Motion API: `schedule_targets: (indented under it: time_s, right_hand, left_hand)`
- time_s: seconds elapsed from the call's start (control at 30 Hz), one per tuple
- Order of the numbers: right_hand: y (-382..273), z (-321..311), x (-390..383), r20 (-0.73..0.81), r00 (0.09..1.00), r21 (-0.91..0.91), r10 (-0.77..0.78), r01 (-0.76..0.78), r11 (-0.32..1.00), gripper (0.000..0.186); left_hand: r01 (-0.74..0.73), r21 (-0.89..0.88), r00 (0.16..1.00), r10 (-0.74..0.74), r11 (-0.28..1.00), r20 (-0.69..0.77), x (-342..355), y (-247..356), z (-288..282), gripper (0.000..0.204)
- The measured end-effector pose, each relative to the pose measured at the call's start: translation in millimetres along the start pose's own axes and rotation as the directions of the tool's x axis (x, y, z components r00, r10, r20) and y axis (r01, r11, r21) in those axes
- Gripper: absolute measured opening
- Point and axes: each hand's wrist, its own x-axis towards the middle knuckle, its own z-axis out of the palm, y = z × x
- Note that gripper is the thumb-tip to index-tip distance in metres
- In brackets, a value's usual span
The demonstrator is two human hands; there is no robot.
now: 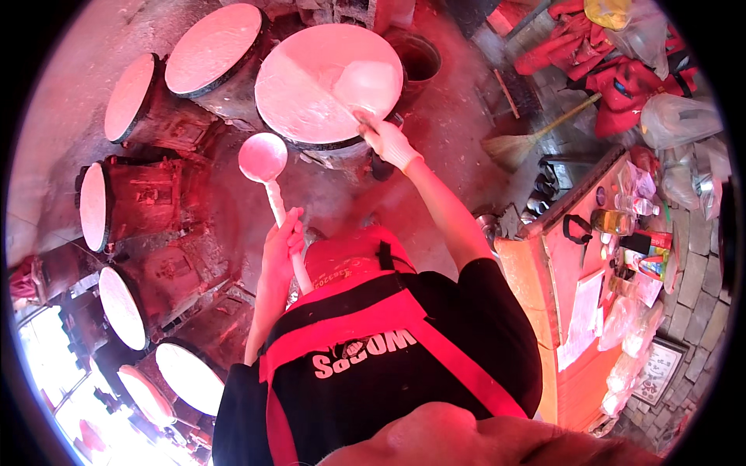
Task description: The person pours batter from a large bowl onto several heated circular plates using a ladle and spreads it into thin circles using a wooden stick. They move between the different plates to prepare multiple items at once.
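Observation:
My left hand (284, 248) is closed around the long pale handle of a ladle (263, 158), whose round head is raised left of a large round griddle (303, 101) coated with a pale layer. My right hand (388, 144), in a white glove, is at that griddle's near right edge, its fingers closed on a thin spreading tool (318, 81) that lies diagonally over the surface; its outline is hard to make out. A paler rounded patch (365, 85) shows just beyond this hand.
More round griddles (210, 46) on stands curve along the left. A dark bucket (420, 56) stands behind the griddle. At right are a straw broom (513, 147), red cloths and bags (606, 93), and an orange table (567, 248) with bottles, papers and packages.

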Motion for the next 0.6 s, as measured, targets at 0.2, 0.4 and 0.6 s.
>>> schedule_targets:
  time_s: [0.2, 0.4, 0.6]
  right_hand:
    - [53, 61, -26, -0.45, 0.831, 0.724, 0.328, 0.125, 0.678, 0.043]
    - [-17, 77, -3, -0.088, 0.943, 0.721, 0.322, -0.163, 0.674, 0.042]
    - [-2, 91, -38, -0.309, 0.761, 0.879, 0.57, -0.001, 0.477, 0.041]
  left_hand:
    - [-0.03, 0.115, 0.999, 0.034, 0.993, -0.032, -3, 26, 3, 0.022]
    - [0.017, 0.09, 0.994, -0.027, 0.996, 0.111, 1, 44, -5, 0.022]
    - [-0.031, 0.133, 0.999, 0.029, 0.991, 0.014, 2, 59, -9, 0.021]
